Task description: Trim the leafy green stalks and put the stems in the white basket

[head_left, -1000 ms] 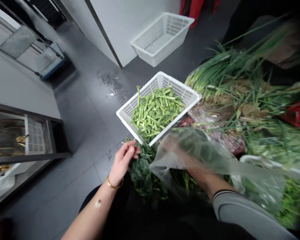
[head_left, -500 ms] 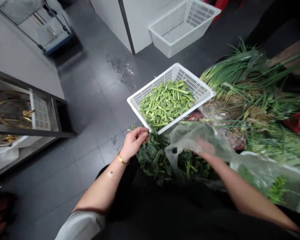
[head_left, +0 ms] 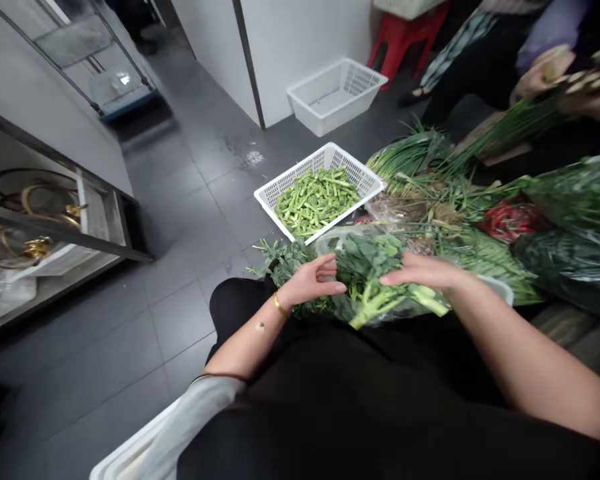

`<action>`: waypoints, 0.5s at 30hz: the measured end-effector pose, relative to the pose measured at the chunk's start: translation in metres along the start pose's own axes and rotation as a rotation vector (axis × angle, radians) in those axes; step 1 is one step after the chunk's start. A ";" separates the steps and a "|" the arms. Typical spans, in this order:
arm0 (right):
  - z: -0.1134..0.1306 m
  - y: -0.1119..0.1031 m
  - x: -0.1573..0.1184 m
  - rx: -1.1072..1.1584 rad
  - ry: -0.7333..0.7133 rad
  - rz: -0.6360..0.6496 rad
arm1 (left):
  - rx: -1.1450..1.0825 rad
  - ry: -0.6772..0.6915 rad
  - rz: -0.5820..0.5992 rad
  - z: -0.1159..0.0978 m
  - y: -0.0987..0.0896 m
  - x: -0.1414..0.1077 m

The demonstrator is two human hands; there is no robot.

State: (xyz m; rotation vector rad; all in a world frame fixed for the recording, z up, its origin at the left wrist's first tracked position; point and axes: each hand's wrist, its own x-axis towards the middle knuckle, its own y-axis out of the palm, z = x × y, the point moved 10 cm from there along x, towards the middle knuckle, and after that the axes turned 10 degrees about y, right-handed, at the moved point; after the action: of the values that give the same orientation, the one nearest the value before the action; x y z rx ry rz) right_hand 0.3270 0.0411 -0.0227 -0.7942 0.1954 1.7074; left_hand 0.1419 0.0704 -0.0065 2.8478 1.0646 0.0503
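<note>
My right hand is closed round a bunch of leafy green stalks, whose thick pale ends point down and to the right. Just left of the bunch, my left hand has its fingers and thumb apart with nothing between them. Dark leafy greens lie beneath and behind my left hand. Part of a clear plastic bag shows behind the hands. Beyond it sits a white slotted basket holding a pile of cut green stalks.
Spring onions, a red bag and bagged greens lie at right. A person's hands hold onions at the upper right. Another white basket and a red stool stand behind. A metal shelf is at left.
My right hand has come out of the plastic bag and now holds a leafy bunch. My left hand has moved right and opened. The view has shifted, showing more of the other person.
</note>
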 end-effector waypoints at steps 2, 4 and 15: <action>0.041 0.027 0.011 0.115 -0.038 0.090 | 0.000 0.003 -0.018 0.002 0.011 -0.005; 0.073 0.050 0.026 0.265 -0.060 0.097 | 0.133 0.057 -0.148 -0.002 0.001 -0.009; 0.065 0.113 0.024 0.783 -0.100 0.097 | 0.221 0.152 -0.300 -0.014 -0.052 -0.050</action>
State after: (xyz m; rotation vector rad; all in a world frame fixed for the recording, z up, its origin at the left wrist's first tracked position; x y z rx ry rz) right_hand 0.1957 0.0598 -0.0190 -0.1174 0.7854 1.5674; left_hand 0.0692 0.0772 0.0025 2.8719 1.6121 0.1356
